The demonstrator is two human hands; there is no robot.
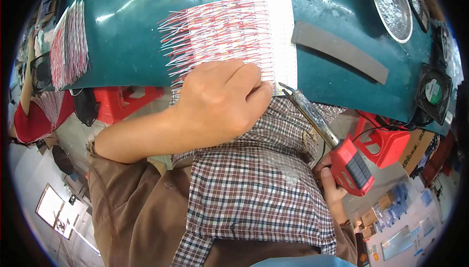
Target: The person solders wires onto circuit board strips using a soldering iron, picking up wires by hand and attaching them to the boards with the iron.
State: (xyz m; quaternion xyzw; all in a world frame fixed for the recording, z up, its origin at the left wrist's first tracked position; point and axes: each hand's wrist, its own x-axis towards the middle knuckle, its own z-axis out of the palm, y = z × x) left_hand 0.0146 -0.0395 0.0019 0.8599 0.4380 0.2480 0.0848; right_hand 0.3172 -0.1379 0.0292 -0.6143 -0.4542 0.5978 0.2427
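Note:
A white board panel (284, 28) lies at the table's near edge, covered by rows of red and white wires (224, 32) whose loose ends stick out to the left. My left hand (220, 96) is closed in a pinch over the panel's near edge, thumb and forefinger close to its right corner; what lies between the fingertips is hidden. My right hand (330, 184) grips a red soldering gun (352, 169) from below. Its metal barrel slants up and left, and the tip is close to the panel's near right corner, beside my left fingertips.
On the green table (127, 37), a curved grey-brown strip (342, 52) sits right of the panel. A round metal dish (391, 8) and a black fan (434, 89) are farther right. Bundled red and white wires (71, 47) lie left. Red stools (117, 103) stand below.

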